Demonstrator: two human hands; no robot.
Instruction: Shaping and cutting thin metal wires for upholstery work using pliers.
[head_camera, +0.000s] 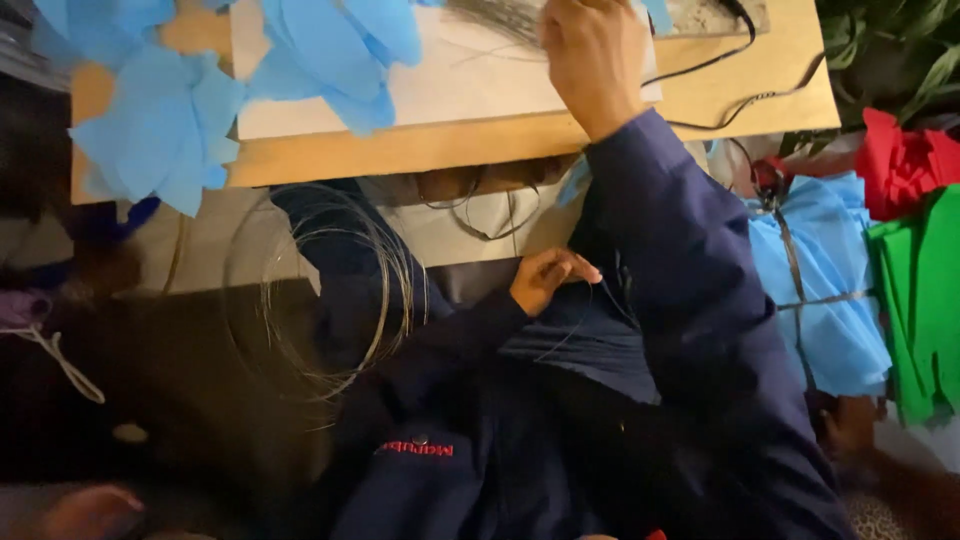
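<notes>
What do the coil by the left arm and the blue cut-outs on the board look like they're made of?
Coil: thin bare metal wire, likely steel; grey, glinting loops that hold their round shape. Blue cut-outs: probably crepe or tissue paper; matte, soft and crinkled, with cut edges. Board: light wood, seemingly plywood.

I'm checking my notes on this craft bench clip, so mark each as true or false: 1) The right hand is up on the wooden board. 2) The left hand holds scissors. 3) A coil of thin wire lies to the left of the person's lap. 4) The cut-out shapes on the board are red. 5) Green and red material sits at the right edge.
1) True: the right hand rests on the wooden board, on a bundle of thin wires.
2) False: the left hand pinches a thin wire, no scissors.
3) True: the wire coil lies there.
4) False: the cut-out shapes are blue.
5) True: green material and red material sit there.
</notes>
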